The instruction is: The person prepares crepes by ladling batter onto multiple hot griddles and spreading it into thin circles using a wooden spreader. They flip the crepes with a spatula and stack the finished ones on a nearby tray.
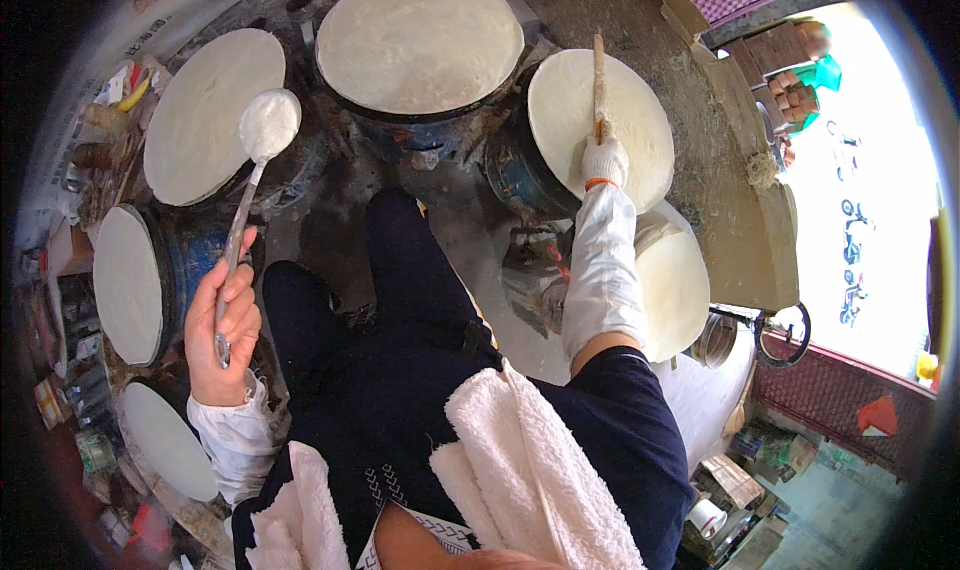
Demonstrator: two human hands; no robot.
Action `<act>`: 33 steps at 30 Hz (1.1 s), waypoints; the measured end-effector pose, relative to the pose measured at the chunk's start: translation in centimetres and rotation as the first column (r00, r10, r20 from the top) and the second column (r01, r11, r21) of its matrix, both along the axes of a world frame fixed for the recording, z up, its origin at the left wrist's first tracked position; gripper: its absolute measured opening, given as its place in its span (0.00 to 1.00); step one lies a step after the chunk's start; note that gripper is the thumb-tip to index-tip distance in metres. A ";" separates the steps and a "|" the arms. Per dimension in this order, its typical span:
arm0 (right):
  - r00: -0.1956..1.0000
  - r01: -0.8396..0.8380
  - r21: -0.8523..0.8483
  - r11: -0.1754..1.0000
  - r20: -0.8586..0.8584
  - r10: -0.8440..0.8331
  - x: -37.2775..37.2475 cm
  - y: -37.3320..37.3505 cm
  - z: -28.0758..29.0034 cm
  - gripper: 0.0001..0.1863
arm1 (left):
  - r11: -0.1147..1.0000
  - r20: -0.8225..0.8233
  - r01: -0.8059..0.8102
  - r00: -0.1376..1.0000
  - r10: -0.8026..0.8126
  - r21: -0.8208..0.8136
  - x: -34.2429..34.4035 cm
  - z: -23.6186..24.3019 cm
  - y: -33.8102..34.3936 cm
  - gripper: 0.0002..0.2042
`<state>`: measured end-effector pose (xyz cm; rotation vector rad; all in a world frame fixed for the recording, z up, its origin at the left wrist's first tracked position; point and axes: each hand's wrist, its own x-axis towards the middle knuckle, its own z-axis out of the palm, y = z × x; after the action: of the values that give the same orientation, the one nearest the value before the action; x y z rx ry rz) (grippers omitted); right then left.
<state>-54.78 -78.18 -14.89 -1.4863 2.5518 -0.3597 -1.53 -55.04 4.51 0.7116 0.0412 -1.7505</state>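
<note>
My bare left hand [225, 315] is closed round the handle of a metal ladle [240, 220]. White batter [270, 127] fills the ladle's bowl, which hangs over the near edge of the upper-left round griddle with its pale sheet of batter [205, 110]. My right hand [606, 162], in a white glove with an orange band at the wrist, grips a wooden batter spreader [600, 75]. The spreader lies over the pale round sheet [645, 120] on the right griddle; whether it touches the sheet I cannot tell.
Another coated griddle [420, 40] stands in the middle, on a dark drum stove. Two more pale rounds [128, 285] line the left side. Beside my right forearm lies a stack of thin round pancakes [672, 295]. A cluttered shelf edges the far left.
</note>
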 end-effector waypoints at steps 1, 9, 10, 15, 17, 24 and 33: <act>1.000 0.003 0.031 1.000 -0.019 -0.002 -0.4 -0.8 0.0 0.25 | 1.000 0.001 -0.005 1.000 0.005 0.005 -0.1 0.0 0.0 0.24; 0.999 -0.037 0.181 0.983 0.031 0.032 0.7 -2.6 1.8 0.26 | 0.999 0.060 -0.032 0.998 0.032 0.008 0.2 -0.8 0.1 0.22; 0.999 -0.037 0.236 0.971 0.034 0.029 1.3 -2.8 1.9 0.28 | 1.000 0.067 -0.031 0.997 0.030 0.006 0.2 -0.8 0.1 0.22; 0.961 0.206 0.365 0.908 0.099 -0.257 1.3 -4.6 1.0 0.37 | 1.000 0.032 -0.014 0.999 0.014 -0.017 -0.2 -0.5 -0.3 0.22; 0.993 0.097 0.318 0.943 0.029 -0.112 0.6 -4.8 -0.5 0.32 | 1.000 0.028 -0.012 1.000 0.013 -0.024 -0.3 -0.3 -0.4 0.22; 0.965 -0.253 0.274 0.928 0.008 0.261 7.5 7.1 2.5 0.42 | 0.999 0.025 -0.008 1.000 0.009 -0.042 -0.5 -0.3 0.4 0.24; 0.938 -0.025 0.085 0.996 0.346 -0.006 6.7 16.5 4.0 0.37 | 0.998 0.073 0.059 0.996 -0.057 -0.024 -0.1 0.0 1.0 0.23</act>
<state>-48.11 -61.68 -10.85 -1.2736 2.2513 -0.4560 -1.63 -54.07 4.54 0.7637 -0.0522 -1.7762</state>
